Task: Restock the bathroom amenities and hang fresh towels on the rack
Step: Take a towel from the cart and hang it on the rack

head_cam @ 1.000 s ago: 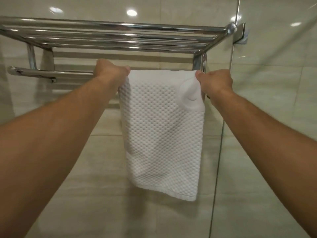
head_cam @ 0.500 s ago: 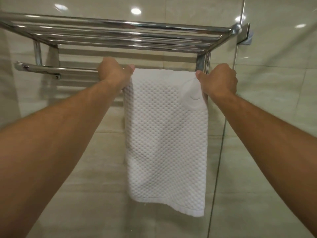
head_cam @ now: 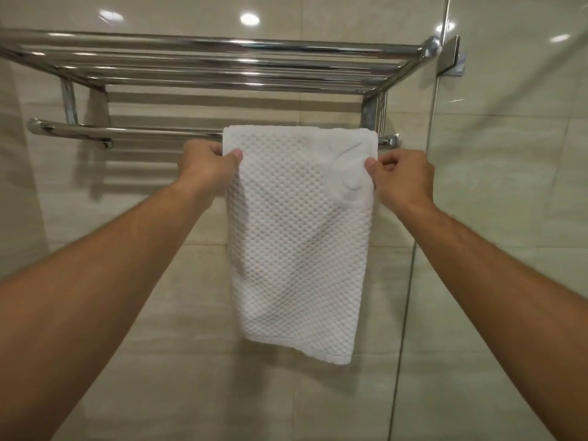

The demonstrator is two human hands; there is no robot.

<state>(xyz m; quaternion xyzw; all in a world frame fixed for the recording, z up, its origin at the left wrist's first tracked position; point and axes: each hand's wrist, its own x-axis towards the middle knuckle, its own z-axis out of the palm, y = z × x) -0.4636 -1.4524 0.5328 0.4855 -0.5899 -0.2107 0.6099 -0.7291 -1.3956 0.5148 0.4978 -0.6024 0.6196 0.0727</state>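
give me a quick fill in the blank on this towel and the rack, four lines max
The towel is draped over the ____ bar of the rack.
The left hand pinches the towel's ____ edge.
The right hand pinches it just ____ the bar.
The towel's bottom hem hangs lower on its ____ side.
Missing words: lower, left, below, right.

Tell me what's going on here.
A person is hanging a white towel on the lower bar of a chrome wall rack. The left grip pinches its left edge and the right grip its right edge, just below the bar. The towel is draped over the bar, its bottom hem slanting lower on the right.
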